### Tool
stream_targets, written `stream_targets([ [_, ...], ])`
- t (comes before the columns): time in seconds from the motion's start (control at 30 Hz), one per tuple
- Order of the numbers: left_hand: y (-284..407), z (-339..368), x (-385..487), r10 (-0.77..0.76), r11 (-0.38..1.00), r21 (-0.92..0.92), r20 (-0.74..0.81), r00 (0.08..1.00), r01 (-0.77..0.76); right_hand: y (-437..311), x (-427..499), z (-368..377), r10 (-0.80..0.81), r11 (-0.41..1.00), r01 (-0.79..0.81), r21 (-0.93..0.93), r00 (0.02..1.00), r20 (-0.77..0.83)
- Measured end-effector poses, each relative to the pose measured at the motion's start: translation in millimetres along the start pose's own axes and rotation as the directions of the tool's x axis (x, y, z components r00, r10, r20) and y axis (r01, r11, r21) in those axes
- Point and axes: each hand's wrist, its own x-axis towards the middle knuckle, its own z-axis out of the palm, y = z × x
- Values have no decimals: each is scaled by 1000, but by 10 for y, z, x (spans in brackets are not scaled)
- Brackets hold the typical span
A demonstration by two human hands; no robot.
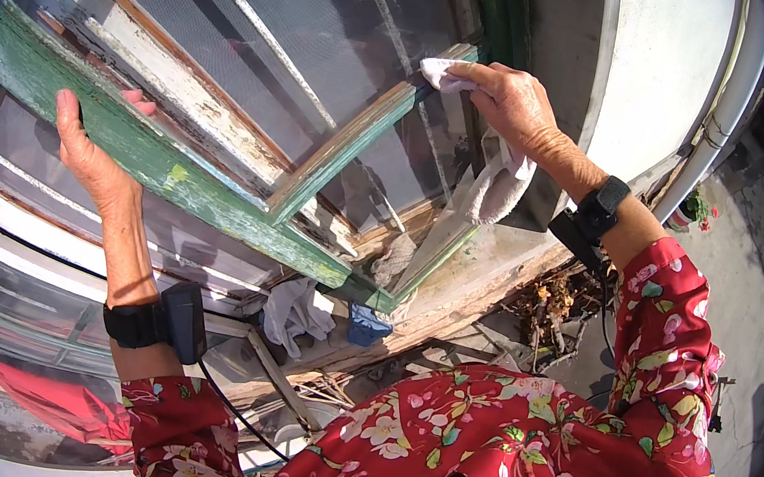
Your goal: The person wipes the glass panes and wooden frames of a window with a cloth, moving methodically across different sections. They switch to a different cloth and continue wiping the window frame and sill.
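Observation:
My right hand [513, 103] pinches a white cloth [443, 74] against the weathered green glazing bar [351, 149] of a window sash. The cloth's loose end [502, 190] hangs below my palm. On the left, my left hand [97, 163] holds the green outer rail [163, 165] of the same sash. The left thumb rests on its near side, and the fingertips show beyond the rail. Green paint is worn and flaking along the wood. Behind the sash's glass run whitish metal bars [252, 19] and a mesh screen.
On the sill below lie a crumpled white cloth [296, 315] and a blue container or cloth [369, 325]. A bundle of dry twigs [552, 316] sits near the wall's foot. A pale drainpipe [724, 104] and a potted red-flowered plant [694, 207] stand at right. Red fabric [54, 400] appears lower left.

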Motion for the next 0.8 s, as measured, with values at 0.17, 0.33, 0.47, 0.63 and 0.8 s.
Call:
stream_targets([
  [0.17,-104,-51,60,46,997,69,5,999,-47,838,-662,43,876,415,-686,597,478,-60],
  [0.33,-52,-31,16,-17,998,55,-60,998,21,887,-1161,468,841,140,-534,834,509,185],
  [0.47,108,-10,-137,-15,996,84,-123,992,26,711,-1025,655,798,13,-450,893,542,262],
  [0.63,373,46,-404,41,997,68,-96,995,-35,319,-474,857,823,182,-466,866,555,126],
  [0.8,510,159,-575,66,991,127,-187,980,-43,-290,-399,913,708,418,-347,839,703,-62],
])
